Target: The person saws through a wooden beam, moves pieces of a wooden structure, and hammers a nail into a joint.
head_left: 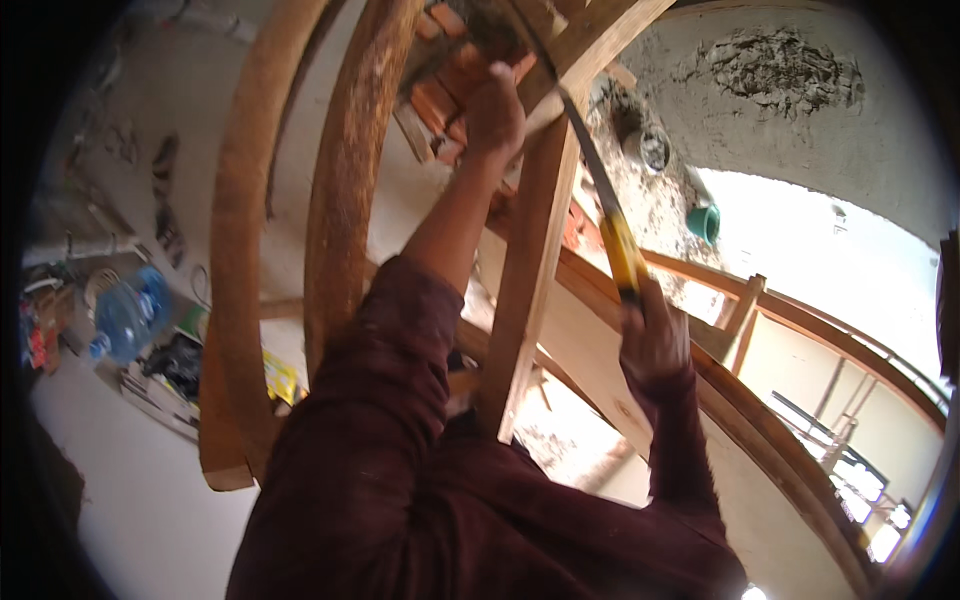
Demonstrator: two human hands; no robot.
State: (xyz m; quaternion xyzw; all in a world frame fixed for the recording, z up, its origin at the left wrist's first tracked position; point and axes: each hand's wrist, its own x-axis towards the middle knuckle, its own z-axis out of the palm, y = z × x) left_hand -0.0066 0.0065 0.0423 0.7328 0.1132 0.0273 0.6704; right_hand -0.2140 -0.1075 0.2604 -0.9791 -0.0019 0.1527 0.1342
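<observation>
My right hand is wrapped round the yellow handle of a handsaw. Its long dark blade runs up and to the left, across a wooden beam at the top middle. Against the lower left end of that beam is my left hand, thumb up and closed; its fingers are mostly hidden. A squared wooden post slopes down from the beam between my forearms. Reddish bricks lie beyond my left hand, lower than the timber.
Two thick curved timbers rise left of my left arm. A long wooden rail runs down to the right. Farther off are a green bucket, a grey bucket with mortar-like stuff, and a large blue water bottle.
</observation>
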